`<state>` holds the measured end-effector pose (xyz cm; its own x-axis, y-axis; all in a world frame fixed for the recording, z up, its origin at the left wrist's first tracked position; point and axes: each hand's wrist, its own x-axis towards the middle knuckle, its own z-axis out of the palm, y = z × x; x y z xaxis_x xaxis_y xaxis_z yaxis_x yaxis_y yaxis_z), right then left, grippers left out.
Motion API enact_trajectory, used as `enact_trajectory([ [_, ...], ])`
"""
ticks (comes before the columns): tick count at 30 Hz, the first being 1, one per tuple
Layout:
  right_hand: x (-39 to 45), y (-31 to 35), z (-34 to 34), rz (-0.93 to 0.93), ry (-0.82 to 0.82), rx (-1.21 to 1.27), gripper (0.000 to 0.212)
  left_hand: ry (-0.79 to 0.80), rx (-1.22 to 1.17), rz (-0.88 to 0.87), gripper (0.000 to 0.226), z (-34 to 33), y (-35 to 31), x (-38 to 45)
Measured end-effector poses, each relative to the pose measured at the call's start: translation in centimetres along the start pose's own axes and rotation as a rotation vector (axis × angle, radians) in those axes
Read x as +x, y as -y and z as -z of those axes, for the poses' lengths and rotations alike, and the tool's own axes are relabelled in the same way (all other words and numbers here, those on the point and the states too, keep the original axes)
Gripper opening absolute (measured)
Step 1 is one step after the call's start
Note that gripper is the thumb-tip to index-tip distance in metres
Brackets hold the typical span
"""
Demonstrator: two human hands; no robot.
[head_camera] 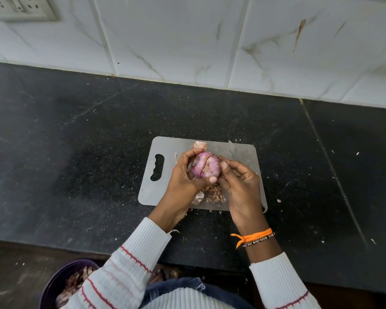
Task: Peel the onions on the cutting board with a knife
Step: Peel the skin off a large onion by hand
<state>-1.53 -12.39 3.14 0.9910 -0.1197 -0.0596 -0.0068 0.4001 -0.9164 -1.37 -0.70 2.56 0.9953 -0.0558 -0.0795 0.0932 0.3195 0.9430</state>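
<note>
Red onion (pixel 205 167) is up off the grey cutting board (pixel 152 190), gripped between both hands: left hand (pixel 185 186) cups it with thumb underneath, right hand (pixel 239 186) pinches at its side. Knife blade (pixel 232 150) lies on the board behind, dry skins (pixel 214 195) below, all on the black counter (pixel 76 152).

I read this as home kitchen. Black speckled stone countertop (pixel 76 134) under my hands, white marble-look wall tiles (pixel 187 36) beyond grip, wall socket panel (pixel 20 6) far up-left. Grey cutting board (pixel 165 188) below grip with onion skins (pixel 214 195); purple bowl of peelings (pixel 60 279) down-left, below counter edge.
</note>
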Motion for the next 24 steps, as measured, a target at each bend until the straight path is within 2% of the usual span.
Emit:
enact_trajectory([
  [6, 0.0, 0.2, -0.1, -0.017, -0.064, 0.003, 0.012, 0.017, 0.026, 0.011, 0.061, -0.1, 0.2, 0.1],
  [8, -0.2, 0.4, -0.4, -0.007, -0.049, -0.061, 0.011, 0.041, 0.06, 0.03, 0.062, -0.2, 0.3, 0.1],
  [11, -0.4, 0.2, -1.1, 0.018, -0.044, -0.181, 0.021, 0.054, 0.139, 0.027, 0.063, -0.5, 0.5, -0.1],
  [16, -0.3, 0.2, -2.0, 0.021, -0.186, -0.104, 0.01, 0.037, 0.173, -0.028, 0.062, -1.2, 1.0, -0.5],
  [24, -0.1, 0.5, -1.5, -0.01, -0.139, -0.007, 0.02, 0.057, 0.149, -0.046, 0.062, -1.0, 1.1, -0.4],
])
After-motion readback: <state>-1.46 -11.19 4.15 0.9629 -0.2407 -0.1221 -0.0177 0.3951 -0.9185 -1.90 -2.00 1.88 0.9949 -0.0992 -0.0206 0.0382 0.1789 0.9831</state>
